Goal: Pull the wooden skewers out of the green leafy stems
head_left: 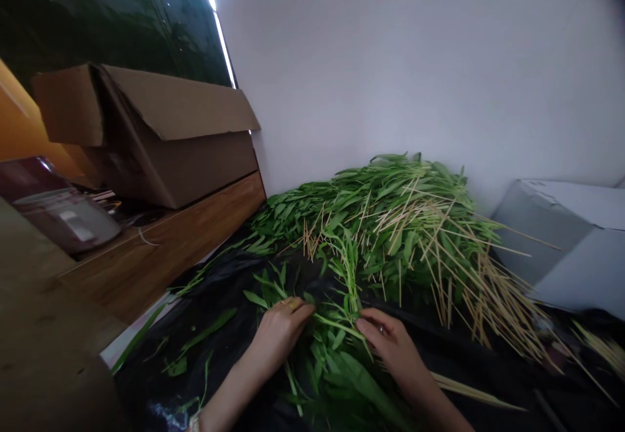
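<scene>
My left hand (286, 328) is closed on leafy green stems (336, 323), its fingers curled down over them. From the other side my right hand (388, 341) pinches the stems between thumb and fingers. A ring shows on one finger of each hand. Below and between the hands lie long green leaves (354, 377). Just beyond my right hand, a few more pale green stems (350, 269) point away toward a large heap of leafy greens (312, 207). Several thin wooden sticks (463, 390) lie beside my right forearm.
Many thin wooden sticks (488, 289) are strewn over the heap's right side. Black plastic sheeting (209, 367) covers the floor, with loose leaves on it. An open cardboard box (195, 159) sits on a wooden ledge (195, 243) at left; a white box (576, 250) stands at right.
</scene>
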{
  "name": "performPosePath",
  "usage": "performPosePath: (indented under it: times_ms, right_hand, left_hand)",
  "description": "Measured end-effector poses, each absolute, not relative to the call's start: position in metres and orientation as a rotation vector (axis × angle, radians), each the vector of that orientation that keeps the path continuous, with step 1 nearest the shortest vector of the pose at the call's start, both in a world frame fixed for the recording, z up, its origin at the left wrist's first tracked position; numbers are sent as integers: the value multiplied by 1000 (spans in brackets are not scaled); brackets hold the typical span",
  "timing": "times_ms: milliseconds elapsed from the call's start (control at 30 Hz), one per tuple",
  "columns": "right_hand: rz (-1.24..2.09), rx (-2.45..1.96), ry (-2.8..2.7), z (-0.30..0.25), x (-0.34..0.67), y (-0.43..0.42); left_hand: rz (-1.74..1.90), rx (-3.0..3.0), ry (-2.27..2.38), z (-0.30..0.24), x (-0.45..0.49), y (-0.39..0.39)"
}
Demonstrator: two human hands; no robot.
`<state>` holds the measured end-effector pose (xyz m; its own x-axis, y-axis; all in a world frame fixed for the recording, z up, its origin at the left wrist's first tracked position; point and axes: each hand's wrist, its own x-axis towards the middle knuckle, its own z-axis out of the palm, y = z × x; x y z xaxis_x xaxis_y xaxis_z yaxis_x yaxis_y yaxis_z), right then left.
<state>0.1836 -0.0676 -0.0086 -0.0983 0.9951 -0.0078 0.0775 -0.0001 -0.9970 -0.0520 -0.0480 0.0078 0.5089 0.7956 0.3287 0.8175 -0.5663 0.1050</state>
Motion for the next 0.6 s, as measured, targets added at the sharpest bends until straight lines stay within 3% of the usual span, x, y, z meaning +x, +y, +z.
performPosePath:
  times_ms: [200, 400, 600]
  right_hand:
    - [1245, -1171, -1335, -6, 185, -68]
    - [1121, -1209, -1310, -7, 191, -64]
    - [1092, -1233, -1303, -12, 197, -60]
  left_hand:
    - [-661, -2629, -1332, 20, -73, -48]
    - [-583, -2535, -1606, 14, -103, -40]
    - [-1040, -2387, -1534, 49, -86, -26]
